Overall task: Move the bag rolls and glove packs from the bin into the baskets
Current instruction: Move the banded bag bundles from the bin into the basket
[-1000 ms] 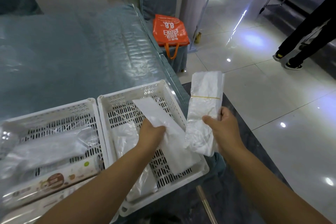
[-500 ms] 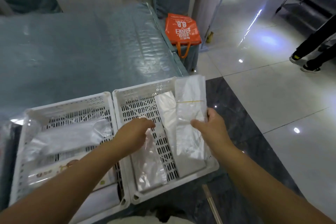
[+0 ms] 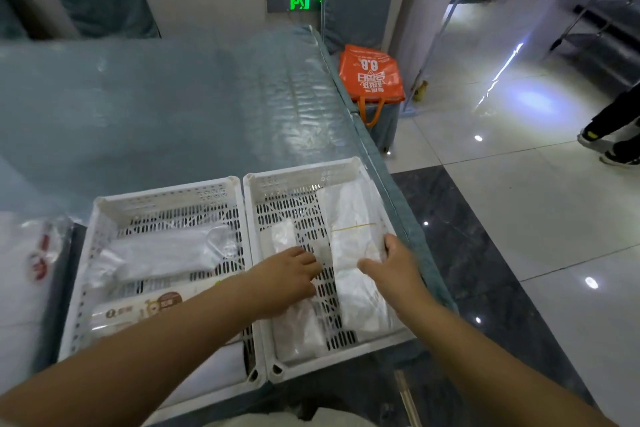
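While both hands sit over the right basket (image 3: 346,168) at lower centre of the frame, the right hand (image 3: 391,262) rests loosely curled on the banded bag pack (image 3: 353,218) lying inside it. The left hand (image 3: 287,274), fingers spread, lies on another clear pack (image 3: 294,326). More packs fill the left basket (image 3: 166,198).

Two white perforated baskets sit side by side: the left basket (image 3: 104,215) and the right basket (image 3: 349,166). The right one holds two clear packs, the left pack (image 3: 298,326) and the banded pack (image 3: 353,229). One orange bag (image 3: 372,74) stands beyond.
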